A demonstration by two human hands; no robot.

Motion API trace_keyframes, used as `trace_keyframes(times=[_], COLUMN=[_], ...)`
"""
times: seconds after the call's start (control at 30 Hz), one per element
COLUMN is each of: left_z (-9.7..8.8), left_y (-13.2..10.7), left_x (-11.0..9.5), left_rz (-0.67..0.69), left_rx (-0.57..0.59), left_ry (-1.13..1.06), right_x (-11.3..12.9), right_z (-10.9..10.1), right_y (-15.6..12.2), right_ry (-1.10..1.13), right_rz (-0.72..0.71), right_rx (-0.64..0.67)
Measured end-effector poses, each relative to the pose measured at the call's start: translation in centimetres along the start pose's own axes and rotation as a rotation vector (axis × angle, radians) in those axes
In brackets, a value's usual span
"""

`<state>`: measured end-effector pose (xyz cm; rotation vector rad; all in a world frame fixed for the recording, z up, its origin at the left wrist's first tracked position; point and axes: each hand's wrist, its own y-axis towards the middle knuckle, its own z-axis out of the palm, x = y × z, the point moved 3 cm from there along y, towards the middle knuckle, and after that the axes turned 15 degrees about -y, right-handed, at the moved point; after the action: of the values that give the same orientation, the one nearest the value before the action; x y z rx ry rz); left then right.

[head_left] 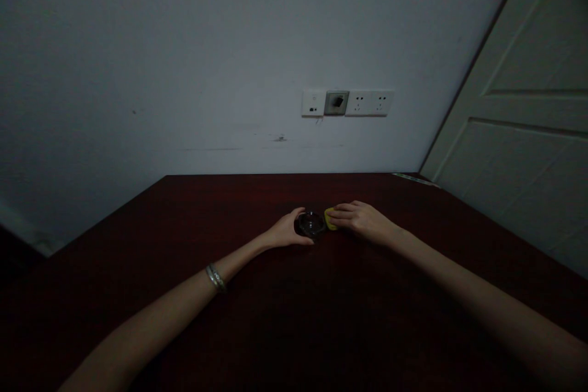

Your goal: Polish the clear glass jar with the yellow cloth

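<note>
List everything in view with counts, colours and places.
Wall: one, pale grey, back
Wall plates: four, three white, one grey, in a row
Scuffs: several, dark, below the plates
Door: one, off-white, right
Table: one, dark red-brown, centre
Strip: one, pale, table's far right edge
Dish: one, dark, on the table
Pad: one, yellow, right of the dish
Bangle: silver, count unclear, left wrist
Left hand: one, bare, around dish
Right hand: one, bare, on pad
Forearms: two, bare, over table

Arms (169,312): bare, reaching toward the table's (220,193) far edge.
Left hand (285,231): cupped, thumb and fingers spread.
Right hand (361,220): palm downward, fingers together.
</note>
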<state>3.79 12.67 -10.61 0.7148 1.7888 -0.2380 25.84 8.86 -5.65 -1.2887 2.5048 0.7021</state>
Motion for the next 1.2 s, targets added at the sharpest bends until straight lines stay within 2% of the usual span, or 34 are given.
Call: trace_keyframes(times=[0.13, 0.23, 0.33, 0.47, 0.6, 0.83, 1.0, 1.2], left_z=[0.0, 0.1, 0.2, 0.4, 0.5, 0.2, 0.1, 0.1], left_y=[-0.1, -0.1, 0.1, 0.4, 0.5, 0.3, 0.1, -0.1], left_x=[-0.2, -0.3, -0.3, 0.1, 0.4, -0.2, -0.6, -0.8], left_rz=[-0.004, -0.001, 0.012, 0.031, 0.041, 0.024, -0.005, -0.018], left_rx=[-0.007, -0.011, -0.017, -0.025, -0.012, -0.017, -0.032, -0.025], left_ry=[0.006, 0.008, 0.005, -0.007, -0.020, 0.001, 0.030, 0.034], right_x=[-0.9, -0.7, 1.0, 4.2, 5.4, 4.6, 3.2, 2.0], right_z=[0.2, -0.6, -1.8, -2.8, -3.0, -2.9, -1.8, -0.7], right_y=[-0.5, -0.1, 1.3, 3.5, 4.8, 3.2, 1.1, 0.0], right_ry=[0.016, 0.025, 0.033, -0.046, -0.055, -0.119, -0.172, -0.176], right_rz=[0.123, 0.198, 0.136, -0.060, -0.058, -0.104, -0.077, -0.035], right_rx=[-0.063, -0.125, -0.132, -0.067, -0.019, -0.014, -0.057, -0.086])
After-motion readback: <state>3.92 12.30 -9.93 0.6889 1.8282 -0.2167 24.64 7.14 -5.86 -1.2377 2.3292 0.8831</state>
